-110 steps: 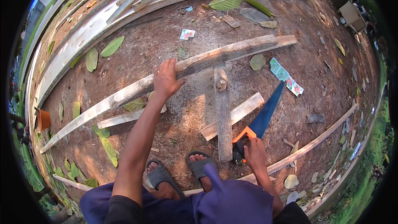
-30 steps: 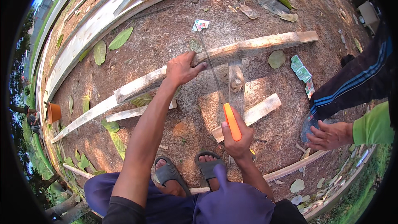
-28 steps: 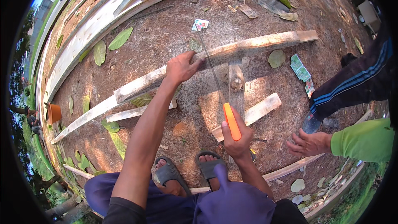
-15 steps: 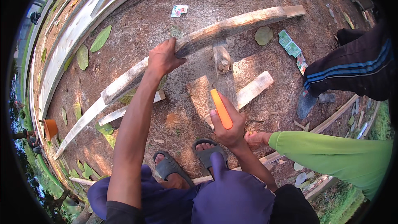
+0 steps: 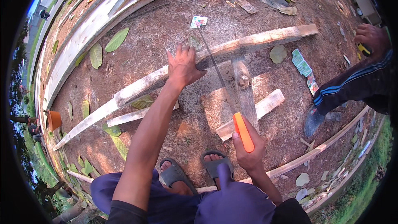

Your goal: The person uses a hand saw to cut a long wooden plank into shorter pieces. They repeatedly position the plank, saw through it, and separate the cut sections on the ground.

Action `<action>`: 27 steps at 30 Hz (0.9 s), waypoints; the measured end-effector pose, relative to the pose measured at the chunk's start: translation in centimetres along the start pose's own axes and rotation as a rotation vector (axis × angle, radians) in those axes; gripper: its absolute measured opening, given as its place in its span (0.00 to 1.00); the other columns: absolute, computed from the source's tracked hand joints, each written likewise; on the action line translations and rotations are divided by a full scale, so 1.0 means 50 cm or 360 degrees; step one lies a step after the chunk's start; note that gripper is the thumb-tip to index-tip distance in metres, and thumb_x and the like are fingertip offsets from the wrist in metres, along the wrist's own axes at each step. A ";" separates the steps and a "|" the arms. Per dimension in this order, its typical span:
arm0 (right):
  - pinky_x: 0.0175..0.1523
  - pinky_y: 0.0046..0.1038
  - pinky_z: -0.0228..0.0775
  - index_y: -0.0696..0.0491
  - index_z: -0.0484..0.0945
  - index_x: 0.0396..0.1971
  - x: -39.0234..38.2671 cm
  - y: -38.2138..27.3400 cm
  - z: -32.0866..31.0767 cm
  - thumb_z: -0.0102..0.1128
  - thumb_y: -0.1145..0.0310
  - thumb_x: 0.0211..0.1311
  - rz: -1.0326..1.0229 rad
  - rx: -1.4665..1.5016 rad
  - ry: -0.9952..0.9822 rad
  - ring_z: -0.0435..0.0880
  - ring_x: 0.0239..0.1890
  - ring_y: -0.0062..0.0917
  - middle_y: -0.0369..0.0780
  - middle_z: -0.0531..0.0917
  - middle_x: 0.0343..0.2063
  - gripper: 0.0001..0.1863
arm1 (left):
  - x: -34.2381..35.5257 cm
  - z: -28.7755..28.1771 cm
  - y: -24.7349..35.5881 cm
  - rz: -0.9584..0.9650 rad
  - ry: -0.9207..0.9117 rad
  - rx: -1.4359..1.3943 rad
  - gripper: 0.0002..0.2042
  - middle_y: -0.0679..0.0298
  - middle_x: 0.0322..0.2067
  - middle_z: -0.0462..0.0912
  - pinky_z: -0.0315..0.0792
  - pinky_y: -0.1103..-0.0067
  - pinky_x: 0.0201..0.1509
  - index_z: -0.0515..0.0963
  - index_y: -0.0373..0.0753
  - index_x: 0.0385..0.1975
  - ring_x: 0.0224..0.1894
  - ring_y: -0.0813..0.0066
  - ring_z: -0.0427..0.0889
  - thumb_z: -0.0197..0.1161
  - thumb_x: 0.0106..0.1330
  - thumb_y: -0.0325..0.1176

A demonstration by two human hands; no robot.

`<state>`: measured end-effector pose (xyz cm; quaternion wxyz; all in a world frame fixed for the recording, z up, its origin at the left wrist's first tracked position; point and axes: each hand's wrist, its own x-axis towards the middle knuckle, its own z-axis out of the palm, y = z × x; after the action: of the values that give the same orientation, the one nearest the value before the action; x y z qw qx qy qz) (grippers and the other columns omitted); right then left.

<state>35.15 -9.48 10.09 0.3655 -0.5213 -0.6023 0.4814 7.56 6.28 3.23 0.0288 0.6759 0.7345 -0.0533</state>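
My right hand is closed around the orange handle of a handsaw. Its long, thin blade slants up and left across a long wooden plank. On that plank, just left of the blade, lies my left hand, its fingers stretched out over the far edge and its thumb apart. Beneath the plank, a wooden piece with a knot runs toward me. A short pale board lies partly under this piece, right of the blade. Whether the teeth touch the plank cannot be made out.
Another person's leg and a hand with a yellow and black tool are at the right. Long boards are stacked at the left. A thin wooden strip crosses near my sandals. Leaves and sawdust cover the ground.
The saw blade now shows across the plank. My left hand's fingers have straightened. The green-sleeved arm beside my right hand has gone from view, and another person's hand shows at the right edge.
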 end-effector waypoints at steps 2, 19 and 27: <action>0.42 0.27 0.81 0.63 0.76 0.63 0.017 -0.006 0.007 0.63 0.72 0.67 -0.0075 0.0033 0.0020 0.90 0.36 0.24 0.47 0.89 0.36 0.25 | 0.001 0.002 -0.007 -0.0002 -0.0062 -0.0154 0.37 0.48 0.55 0.82 0.77 0.56 0.64 0.76 0.34 0.53 0.66 0.52 0.76 0.77 0.52 0.57; 0.47 0.29 0.82 0.65 0.77 0.63 -0.038 0.049 -0.036 0.63 0.72 0.69 -0.0005 0.0152 -0.0010 0.90 0.42 0.26 0.50 0.90 0.43 0.24 | 0.013 -0.008 -0.004 -0.0162 -0.0363 -0.0234 0.32 0.51 0.45 0.86 0.81 0.64 0.57 0.76 0.36 0.47 0.48 0.56 0.88 0.76 0.53 0.55; 0.39 0.27 0.75 0.62 0.80 0.59 0.270 -0.002 0.103 0.63 0.67 0.72 0.0041 0.0269 0.0042 0.81 0.32 0.19 0.41 0.87 0.31 0.21 | 0.022 -0.012 0.014 -0.0073 -0.0180 -0.0227 0.31 0.51 0.42 0.87 0.81 0.63 0.56 0.77 0.36 0.45 0.45 0.54 0.89 0.76 0.52 0.56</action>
<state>27.72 2.71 7.95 0.4099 -0.5026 -0.5480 0.5282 8.16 7.52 3.68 0.1171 0.6511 0.7489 -0.0395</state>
